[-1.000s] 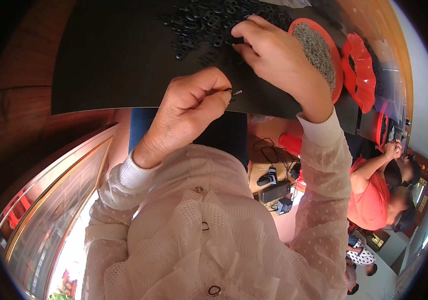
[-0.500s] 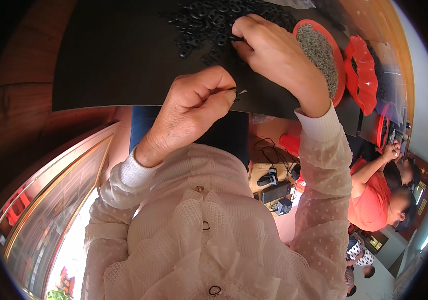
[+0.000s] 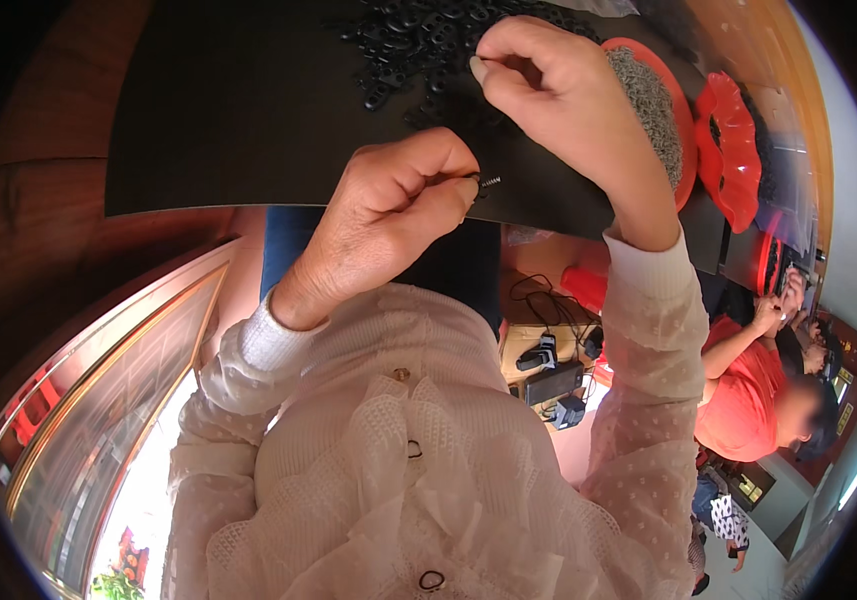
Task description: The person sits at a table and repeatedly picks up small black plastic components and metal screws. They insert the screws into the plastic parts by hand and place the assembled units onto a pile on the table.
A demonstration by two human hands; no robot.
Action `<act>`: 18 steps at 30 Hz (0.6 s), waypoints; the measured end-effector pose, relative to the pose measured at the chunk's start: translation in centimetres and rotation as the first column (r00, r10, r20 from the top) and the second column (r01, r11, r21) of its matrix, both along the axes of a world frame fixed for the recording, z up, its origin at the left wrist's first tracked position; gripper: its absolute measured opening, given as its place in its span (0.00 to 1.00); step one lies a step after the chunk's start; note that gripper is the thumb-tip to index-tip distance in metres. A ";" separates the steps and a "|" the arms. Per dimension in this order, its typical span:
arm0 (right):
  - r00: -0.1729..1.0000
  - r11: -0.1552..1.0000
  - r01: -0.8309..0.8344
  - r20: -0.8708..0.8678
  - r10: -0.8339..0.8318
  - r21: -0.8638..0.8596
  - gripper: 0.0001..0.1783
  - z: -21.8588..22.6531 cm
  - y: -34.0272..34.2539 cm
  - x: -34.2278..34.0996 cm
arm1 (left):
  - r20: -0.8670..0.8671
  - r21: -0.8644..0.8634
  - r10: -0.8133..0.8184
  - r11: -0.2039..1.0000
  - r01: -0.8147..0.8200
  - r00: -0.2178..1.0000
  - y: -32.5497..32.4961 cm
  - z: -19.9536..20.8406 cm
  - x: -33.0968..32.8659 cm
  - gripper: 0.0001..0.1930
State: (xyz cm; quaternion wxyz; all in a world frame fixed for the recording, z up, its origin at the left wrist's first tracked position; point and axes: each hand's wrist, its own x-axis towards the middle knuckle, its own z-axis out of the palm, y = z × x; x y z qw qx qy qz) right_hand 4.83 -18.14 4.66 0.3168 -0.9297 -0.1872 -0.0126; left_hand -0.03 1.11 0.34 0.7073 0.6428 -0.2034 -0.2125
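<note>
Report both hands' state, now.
Left hand: closed, pinching a small dark piece with a metal spring sticking out.
Right hand: pinched closed near the black pieces; whether it holds anything cannot be told.

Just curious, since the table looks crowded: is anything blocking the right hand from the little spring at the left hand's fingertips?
Nothing visible stands between the right hand and the spring jutting from the left hand. Loose black pieces lie on the table; a round red bowl sits to the right.
</note>
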 end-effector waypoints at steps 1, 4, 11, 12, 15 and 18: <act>0.995 0.994 0.020 -0.100 -0.010 0.103 0.02 0.4 0.0 -0.4 | 0.020 -0.033 0.019 0.999 -0.018 1.000 -0.1 -0.2 0.0 0.03; 0.959 0.967 0.005 -0.276 0.067 0.254 0.03 0.3 0.0 -1.0 | 0.051 -0.101 0.048 0.994 -0.043 0.998 -0.4 -0.6 -0.1 0.03; 0.930 0.855 0.007 -0.316 0.185 0.519 0.07 -2.1 0.8 -1.8 | 0.026 -0.108 0.019 0.994 -0.016 0.999 -0.4 -0.6 -0.2 0.02; 0.921 0.855 0.005 -0.336 0.199 0.518 0.08 -2.1 0.7 -1.8 | 0.027 -0.105 0.019 0.994 -0.016 0.999 -0.4 -0.7 -0.3 0.02; 0.943 0.877 -0.005 -0.289 0.164 0.480 0.08 -1.8 0.9 -1.9 | -0.014 -0.050 -0.039 0.998 0.038 0.999 0.1 -0.4 -0.2 0.05; 0.906 0.872 0.114 -0.411 0.106 0.476 0.08 -0.4 1.4 -2.6 | -0.022 -0.053 -0.054 0.997 0.053 0.998 0.1 -0.6 -0.2 0.06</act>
